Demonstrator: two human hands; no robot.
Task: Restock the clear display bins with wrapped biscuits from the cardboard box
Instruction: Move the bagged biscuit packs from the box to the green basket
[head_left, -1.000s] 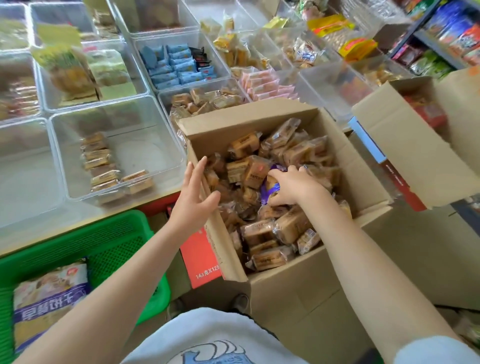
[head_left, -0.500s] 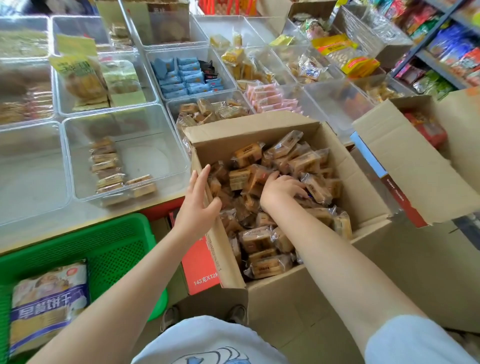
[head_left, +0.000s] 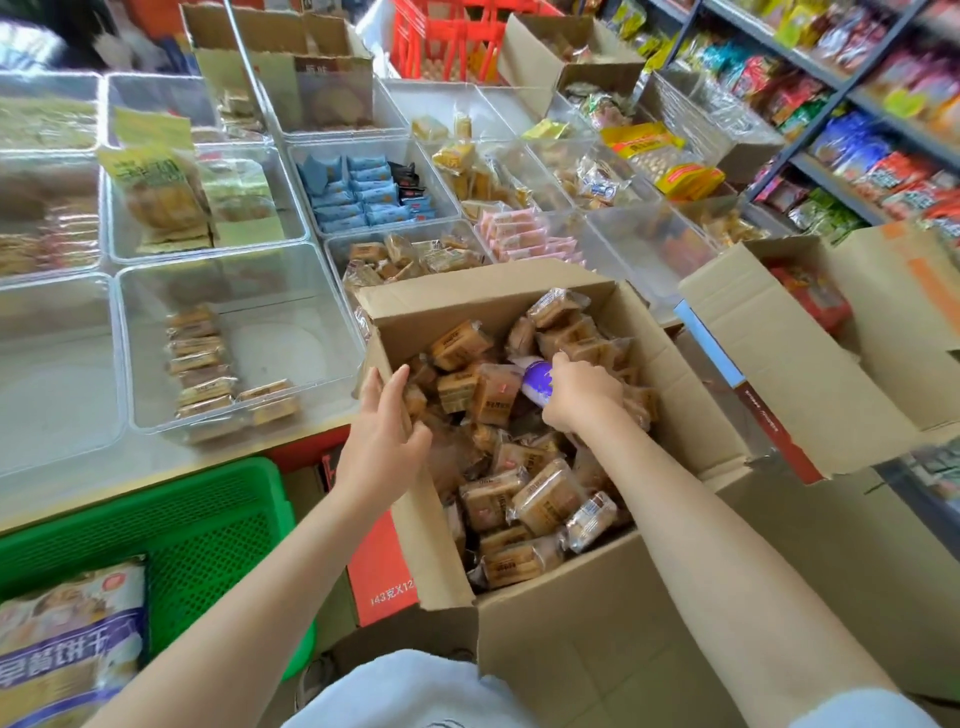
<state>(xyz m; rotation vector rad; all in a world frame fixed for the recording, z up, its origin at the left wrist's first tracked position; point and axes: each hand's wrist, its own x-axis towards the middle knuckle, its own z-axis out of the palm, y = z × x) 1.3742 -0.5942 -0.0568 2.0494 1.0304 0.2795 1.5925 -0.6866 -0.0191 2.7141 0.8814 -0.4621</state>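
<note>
Compared with half a second ago, the right hand (head_left: 582, 392) has been lifted slightly out of the pile in the cardboard box (head_left: 597, 623), and a purple-and-white wrapper (head_left: 535, 382) is now seen pinched in its curled fingers; a moment earlier only the knuckles were shown buried among the packs. The left hand (head_left: 382, 441) has been kept on the left wall of the box, fingers straight and loosely spread, nothing held. It is judged that an odd item is being picked out, or a grab is being prepared, so no biscuits have yet been carried across in this step.

The wrapped biscuits (head_left: 519, 467) are heaped in the box, which is filled well up its walls. The clear bin (head_left: 156, 410) just beside the box's left wall is nearly bare: one short row and two loose packs lie toward its front left corner. Much restocking is therefore judged to remain.

The bins are set edge to edge on a counter (head_left: 104, 483), several holding blue, pink and yellow packs. A green basket (head_left: 208, 519) with a large bag in it stands below the counter's front edge. A second open carton (head_left: 779, 364) is placed at the right, and shelves of bright packets (head_left: 883, 156) run along the right side.
</note>
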